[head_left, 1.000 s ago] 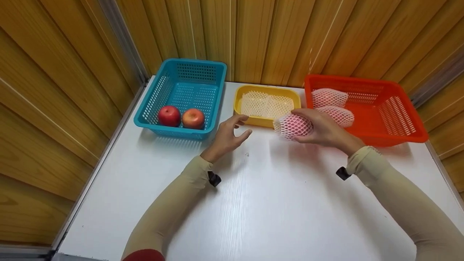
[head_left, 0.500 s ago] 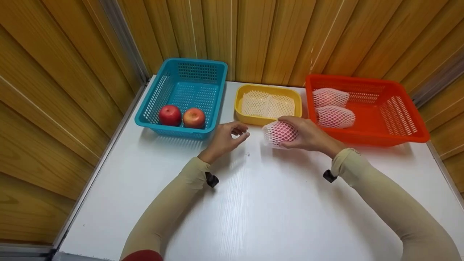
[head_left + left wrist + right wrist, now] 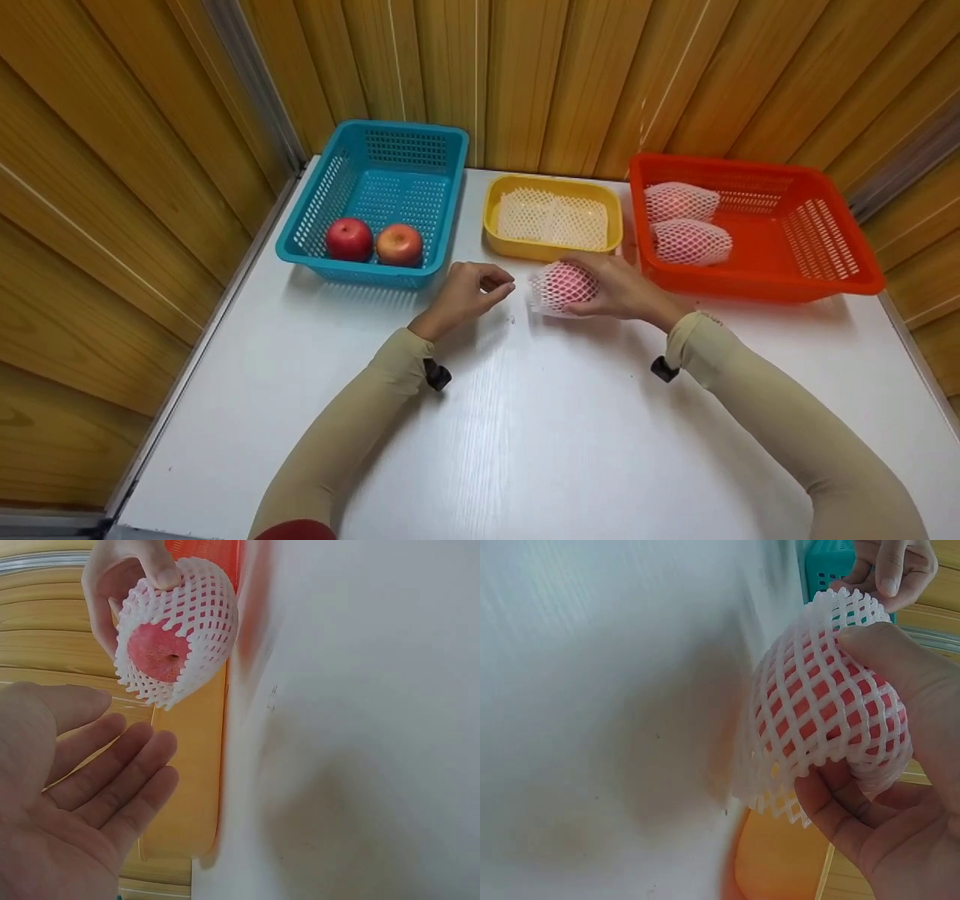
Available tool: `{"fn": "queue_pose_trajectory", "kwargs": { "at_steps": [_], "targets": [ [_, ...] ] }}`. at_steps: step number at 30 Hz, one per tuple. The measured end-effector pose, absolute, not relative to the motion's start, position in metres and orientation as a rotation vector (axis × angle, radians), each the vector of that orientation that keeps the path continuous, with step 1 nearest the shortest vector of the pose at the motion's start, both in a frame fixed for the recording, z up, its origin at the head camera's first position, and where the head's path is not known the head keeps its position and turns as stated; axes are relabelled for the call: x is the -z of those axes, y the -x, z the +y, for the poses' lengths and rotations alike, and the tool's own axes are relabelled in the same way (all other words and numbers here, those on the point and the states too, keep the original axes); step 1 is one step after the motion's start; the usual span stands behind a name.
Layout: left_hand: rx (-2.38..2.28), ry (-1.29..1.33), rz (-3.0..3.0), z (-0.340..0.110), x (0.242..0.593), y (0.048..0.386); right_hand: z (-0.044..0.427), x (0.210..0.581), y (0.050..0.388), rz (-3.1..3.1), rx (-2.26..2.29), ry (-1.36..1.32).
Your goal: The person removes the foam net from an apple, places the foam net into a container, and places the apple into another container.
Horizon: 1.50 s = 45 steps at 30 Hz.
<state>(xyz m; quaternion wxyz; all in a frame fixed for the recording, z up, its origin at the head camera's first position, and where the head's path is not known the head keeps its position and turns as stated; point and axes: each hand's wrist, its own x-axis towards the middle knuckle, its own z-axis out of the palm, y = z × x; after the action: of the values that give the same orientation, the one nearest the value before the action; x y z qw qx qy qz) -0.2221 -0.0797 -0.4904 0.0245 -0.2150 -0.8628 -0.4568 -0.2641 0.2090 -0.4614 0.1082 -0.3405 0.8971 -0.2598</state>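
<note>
My right hand (image 3: 619, 289) grips an apple (image 3: 568, 285) wrapped in a white foam net, held just above the table in front of the yellow container. In the right wrist view the thumb and fingers press the net (image 3: 810, 701) around the red fruit. The left wrist view shows bare apple skin (image 3: 159, 652) at the net's open end. Left of the apple and apart from it, my left hand (image 3: 463, 296) holds nothing, its fingers relaxed and slightly bent, the palm (image 3: 64, 832) bare.
A blue basket (image 3: 457, 187) with two bare apples (image 3: 349, 239) stands at the left. Foam nets (image 3: 553, 217) lie in the yellow container (image 3: 551, 250). At the right, a red basket (image 3: 765, 289) holds two net-wrapped fruits (image 3: 691, 242).
The right hand has carried the wrapped apple left and nearer to me, away from the red basket. My left hand has lowered slightly, its fingers drawing closer to the thumb.
</note>
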Motion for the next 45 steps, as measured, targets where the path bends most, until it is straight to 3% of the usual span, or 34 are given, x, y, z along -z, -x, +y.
{"fn": "queue_pose_trajectory", "kwargs": {
  "at_steps": [28,45],
  "targets": [
    [1.262,0.791,-2.784,-0.055,0.501,0.225,0.209,0.469,0.260,2.617,0.787,1.018],
    [1.436,0.859,-2.685,-0.040,0.508,0.229,0.232,0.466,0.258,2.551,0.865,1.068]
  ]
}}
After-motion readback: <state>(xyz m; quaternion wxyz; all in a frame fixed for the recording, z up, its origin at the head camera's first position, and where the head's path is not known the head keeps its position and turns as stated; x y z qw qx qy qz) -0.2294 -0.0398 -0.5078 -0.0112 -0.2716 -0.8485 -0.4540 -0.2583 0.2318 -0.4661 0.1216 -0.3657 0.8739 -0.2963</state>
